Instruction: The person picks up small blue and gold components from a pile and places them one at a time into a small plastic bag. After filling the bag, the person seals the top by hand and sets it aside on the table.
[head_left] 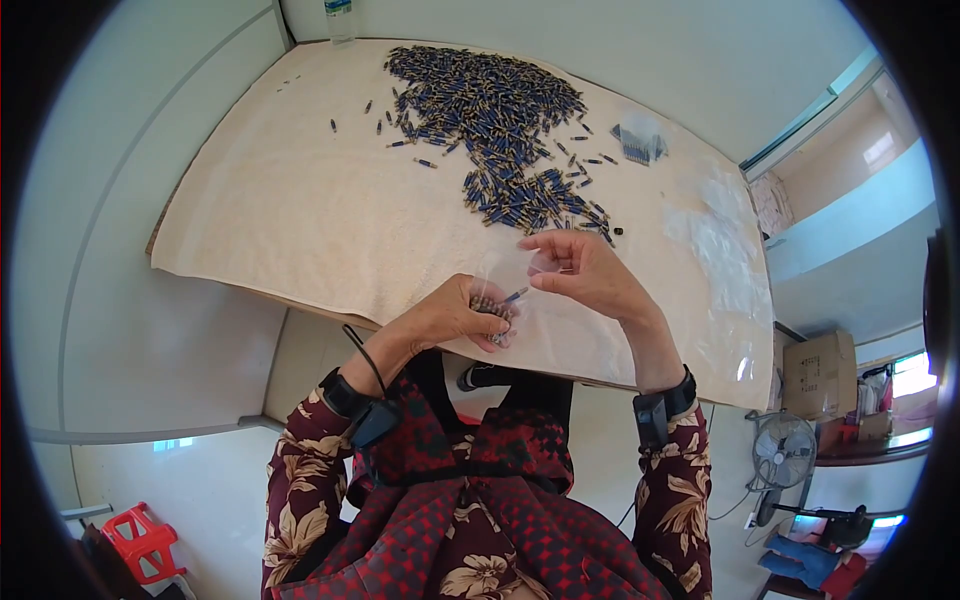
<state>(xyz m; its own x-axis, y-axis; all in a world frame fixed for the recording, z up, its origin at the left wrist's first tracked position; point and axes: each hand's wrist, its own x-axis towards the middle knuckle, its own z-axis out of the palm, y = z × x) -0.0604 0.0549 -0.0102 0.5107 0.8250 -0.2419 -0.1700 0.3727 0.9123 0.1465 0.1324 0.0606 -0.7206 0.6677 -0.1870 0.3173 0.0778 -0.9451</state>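
Note:
My left hand point(462, 312) is wrapped round a clear plastic bag point(508, 268) near the table's front edge. Several small parts with round metallic ends point(490, 308) are bunched in the bag. One blue part with a metallic end point(516, 295) sticks out at an angle beside the bunch. Just right of it, my right hand point(585, 272) has its fingers curled by the bag's open side, thumb and fingertips near the blue part; whether they grip the film is unclear. Beyond both hands lies a big heap of blue and brass-coloured parts point(490, 110).
A filled bag of parts point(637, 147) lies right of the heap, and flat clear bags point(722, 250) cover the table's right side. A bottle point(340, 20) stands at the back left. A fan point(783, 450), a cardboard box point(820, 375) and a red stool point(143, 540) are beyond the table.

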